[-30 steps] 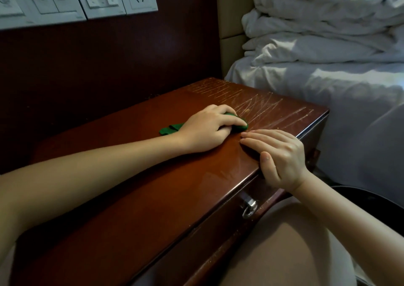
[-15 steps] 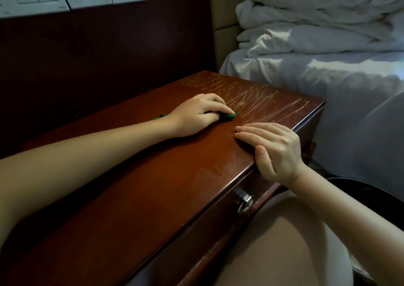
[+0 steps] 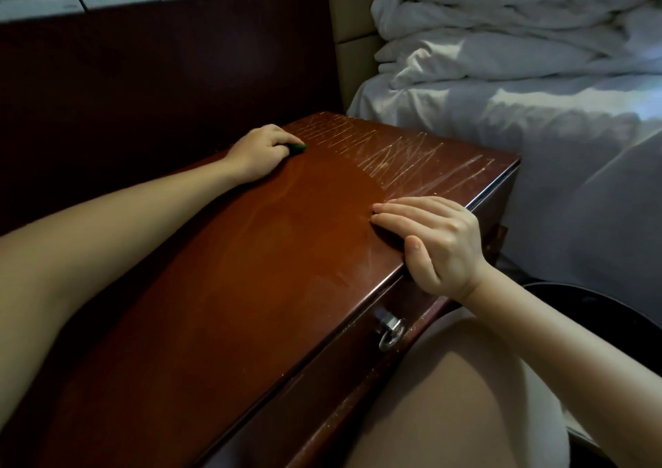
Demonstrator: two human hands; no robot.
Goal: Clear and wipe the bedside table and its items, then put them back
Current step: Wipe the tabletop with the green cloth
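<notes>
Head view, single entry.

Step in hand: wiping of the desk (image 3: 250,270) top, judged well along. No items seen on it, so clearing judged done; putting back not yet begun; items themselves not in view.

Left hand (image 3: 259,152): at far rear of top, close to the dark wall panel. Grip clamped on green cloth (image 3: 298,149), fingers curled over it, pressing it to the wood. Only a small green edge visible past the fingertips.

Right hand (image 3: 437,242): at front edge, well apart from left. Grip apart, fingers laid nearly flat on top, thumb hooked over the edge, holding nothing; judged a brace.

Next move, as judged: cloth drawn across the scratched right end toward the bed (image 3: 501,109) with firm, even pressure; right hand shifted out of the path; front edge and drawer face afterwards.

Desk, appearance: glossy reddish-brown wood, faint smears in the sheen. Dense pale scratches (image 3: 394,152) across right rear quarter, likely beyond wiping. Metal ring pull (image 3: 392,331) on drawer front. Small chips along lower front edge.
</notes>
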